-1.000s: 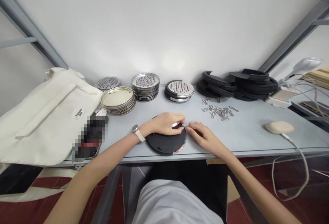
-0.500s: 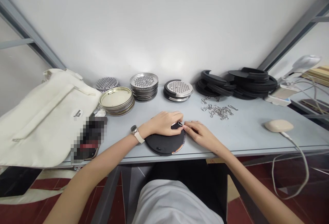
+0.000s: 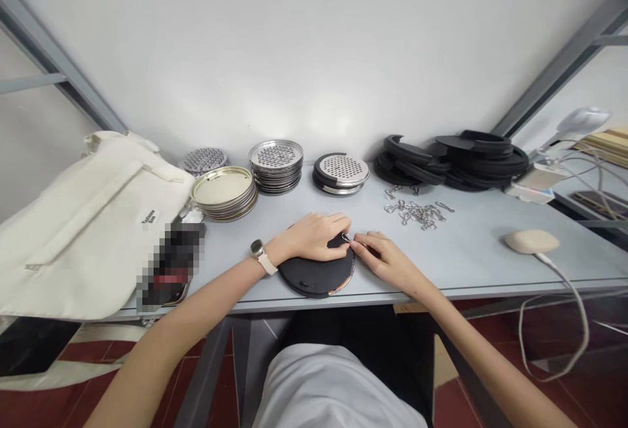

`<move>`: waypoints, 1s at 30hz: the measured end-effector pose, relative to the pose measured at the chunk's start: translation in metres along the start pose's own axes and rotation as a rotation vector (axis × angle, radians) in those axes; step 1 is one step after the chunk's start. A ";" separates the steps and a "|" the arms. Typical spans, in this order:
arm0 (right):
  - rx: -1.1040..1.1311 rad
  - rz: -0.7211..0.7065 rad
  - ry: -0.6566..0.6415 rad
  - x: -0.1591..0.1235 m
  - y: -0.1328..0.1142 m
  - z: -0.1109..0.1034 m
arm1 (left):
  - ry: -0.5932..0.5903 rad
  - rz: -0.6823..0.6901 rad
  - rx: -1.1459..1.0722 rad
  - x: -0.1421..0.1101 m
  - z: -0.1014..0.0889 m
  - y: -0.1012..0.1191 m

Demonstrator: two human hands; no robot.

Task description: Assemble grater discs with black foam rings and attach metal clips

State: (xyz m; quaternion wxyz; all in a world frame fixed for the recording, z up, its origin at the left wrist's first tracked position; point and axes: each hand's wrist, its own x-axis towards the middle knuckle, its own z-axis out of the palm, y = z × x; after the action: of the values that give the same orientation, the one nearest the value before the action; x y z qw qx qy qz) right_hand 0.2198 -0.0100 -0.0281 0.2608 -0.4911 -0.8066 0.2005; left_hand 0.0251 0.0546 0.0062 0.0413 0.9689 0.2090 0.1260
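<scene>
A round black disc (image 3: 314, 274) lies at the table's front edge, with a shiny rim section showing at its lower right. My left hand (image 3: 318, 235) rests across its far side, thumb and fingers closed on it. Between finger and thumb, my right hand (image 3: 380, 254) pinches a small bent-wire metal clip (image 3: 346, 237) against the disc's right edge. The clip is partly covered by the fingertips. Several similar loose wire clips (image 3: 419, 214) lie in a pile beyond my right hand.
Along the wall stand gold-rimmed metal lids (image 3: 223, 189), a stack of perforated grater discs (image 3: 276, 156), a grater disc in a black rim (image 3: 342, 169) and black plastic rings (image 3: 481, 160). A cream bag (image 3: 93, 231) sits left; a beige corded device (image 3: 532, 241) lies right.
Both hands hold nearly the same place. The right fingers have shifted very slightly at the clip; the disc stays put.
</scene>
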 end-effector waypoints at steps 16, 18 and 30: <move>-0.071 -0.012 0.018 -0.002 -0.002 0.001 | -0.036 0.018 -0.023 0.001 0.002 -0.002; -0.074 -0.007 0.018 -0.002 -0.002 0.002 | -0.036 0.021 -0.028 0.001 0.002 -0.003; -0.086 0.003 0.038 -0.004 -0.006 0.003 | -0.019 0.026 -0.023 0.001 0.002 -0.002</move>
State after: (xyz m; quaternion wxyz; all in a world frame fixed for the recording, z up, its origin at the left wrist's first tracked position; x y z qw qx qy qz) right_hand 0.2158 -0.0164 -0.0277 0.2546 -0.5067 -0.8086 0.1569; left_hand 0.0252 0.0566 0.0043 0.0527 0.9721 0.1946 0.1195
